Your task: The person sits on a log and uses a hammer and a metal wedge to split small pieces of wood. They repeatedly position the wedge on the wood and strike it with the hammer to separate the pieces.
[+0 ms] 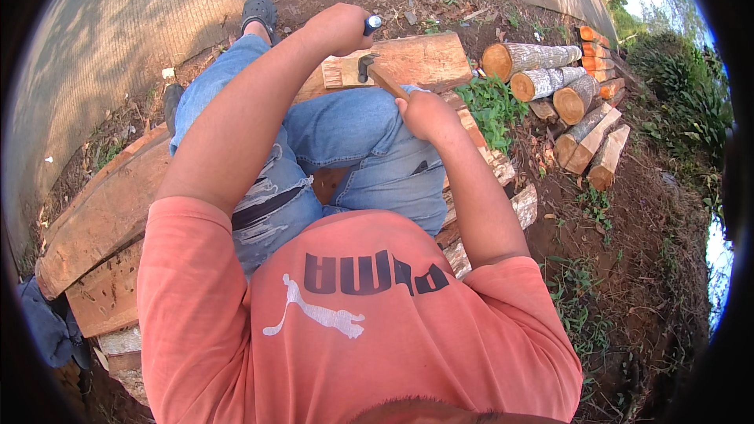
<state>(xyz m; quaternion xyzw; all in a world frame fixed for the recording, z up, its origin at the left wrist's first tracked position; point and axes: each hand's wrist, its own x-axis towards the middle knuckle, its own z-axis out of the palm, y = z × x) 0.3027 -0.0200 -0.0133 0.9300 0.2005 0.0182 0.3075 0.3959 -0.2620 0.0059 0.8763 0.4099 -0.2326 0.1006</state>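
My left hand is closed round a chisel, whose dark blue handle with a pale round end sticks out past the fist; its blade is hidden from view. In my right hand is a hammer, gripped by its wooden handle. The dark metal hammer head appears over a thick wooden plank, just below the left fist. A paler, scored patch shows on the plank near the hammer head. My knees in torn jeans lie on the near side of the plank.
Cut logs and split wood pieces lie at the right. Long rough boards extend along my left. A leafy green plant grows beside the plank. Beyond it runs a textured paved surface; bare soil slopes at right.
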